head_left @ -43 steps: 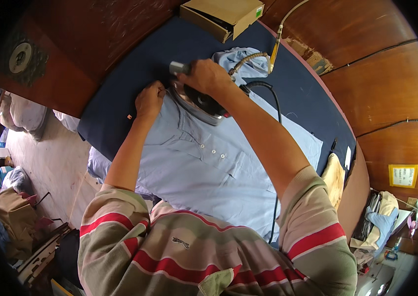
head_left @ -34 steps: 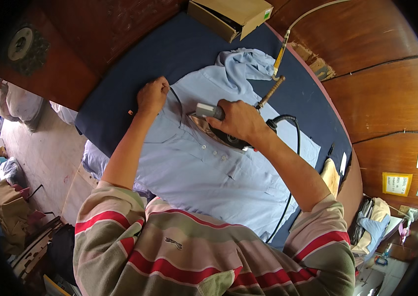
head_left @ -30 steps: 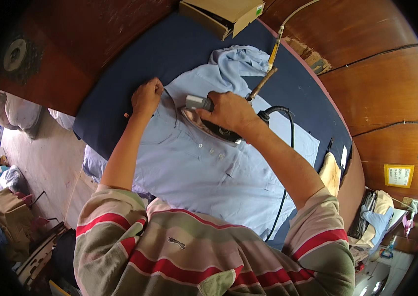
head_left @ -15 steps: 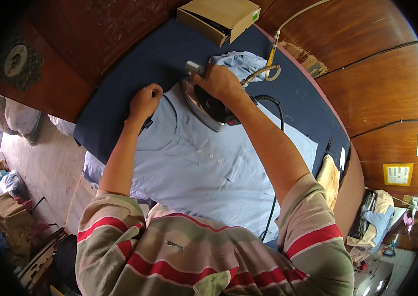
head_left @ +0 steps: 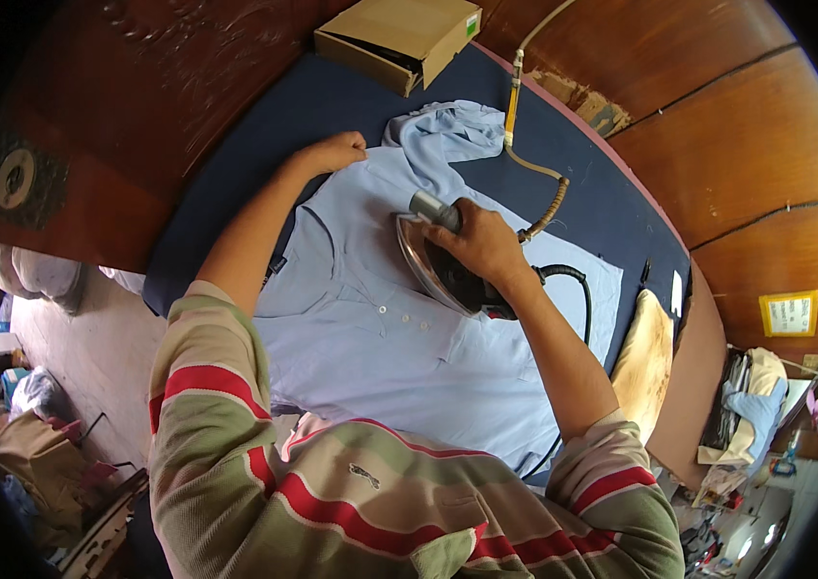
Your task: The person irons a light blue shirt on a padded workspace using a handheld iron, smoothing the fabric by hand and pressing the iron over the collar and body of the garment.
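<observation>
One iron (head_left: 455, 278) is over the blue shirt (head_left: 370, 333) in the head view, its handle (head_left: 436, 211) grasped by the right hand (head_left: 488, 241), probably for good control. At the shirt's far edge, the left hand (head_left: 339, 151) looks curled, perhaps to hold it taut; if it pinches, one cannot tell.

Looks like a small pressing workroom, perhaps a laundry shop, judging by the iron (head_left: 449, 276) with its thick hose (head_left: 555, 201), the navy table (head_left: 611, 205), the shirt (head_left: 351, 343) spread across it and the brown-stained pad (head_left: 644, 367). See also the clothes (head_left: 754, 405) heaped at right, the pale bundles (head_left: 45, 270) at left, and the yellow-edged notice (head_left: 788, 314) on the wood panels (head_left: 747, 145).
</observation>
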A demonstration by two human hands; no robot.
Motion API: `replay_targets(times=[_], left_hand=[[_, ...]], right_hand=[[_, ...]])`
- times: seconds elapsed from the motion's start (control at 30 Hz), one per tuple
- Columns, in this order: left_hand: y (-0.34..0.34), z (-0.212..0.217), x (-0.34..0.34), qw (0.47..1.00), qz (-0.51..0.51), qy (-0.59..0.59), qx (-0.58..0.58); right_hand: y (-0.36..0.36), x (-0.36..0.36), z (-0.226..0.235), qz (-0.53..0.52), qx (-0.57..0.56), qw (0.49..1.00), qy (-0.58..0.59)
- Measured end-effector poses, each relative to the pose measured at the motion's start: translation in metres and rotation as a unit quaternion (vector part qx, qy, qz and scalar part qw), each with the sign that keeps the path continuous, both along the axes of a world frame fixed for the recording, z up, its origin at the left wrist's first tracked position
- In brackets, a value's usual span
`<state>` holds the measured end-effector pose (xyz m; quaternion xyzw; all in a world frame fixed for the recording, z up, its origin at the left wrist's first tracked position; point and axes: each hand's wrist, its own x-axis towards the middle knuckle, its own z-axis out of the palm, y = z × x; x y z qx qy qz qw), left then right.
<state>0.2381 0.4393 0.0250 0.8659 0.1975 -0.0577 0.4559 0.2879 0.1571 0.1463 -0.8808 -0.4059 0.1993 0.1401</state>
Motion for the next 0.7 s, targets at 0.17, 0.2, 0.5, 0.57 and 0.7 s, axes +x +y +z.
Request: replay_targets(times=[0.17,0.2,0.5,0.57,0.7], left_hand=[[0.012,-0.008,-0.008,0.994,0.009,-0.017,-0.106],[0.009,-0.005,-0.008,0.995,-0.001,-0.043,-0.092],[-0.037,0.02,-0.04,0.956,0.182,-0.012,0.231],[-0.052,0.03,-0.063,0.955,0.177,0.043,0.235],[-0.067,0.02,-0.098,0.943,0.207,0.071,0.25]], right_hand=[[0.016,0.008,-0.005,-0.029,0.04,0.998,0.045],[0.02,0.009,-0.007,-0.028,0.046,0.997,0.052],[0.076,0.0,-0.009,0.005,0.048,0.998,0.04],[0.083,0.0,-0.009,0.002,0.04,0.999,0.029],[0.093,-0.002,-0.007,0.007,0.018,0.999,0.036]])
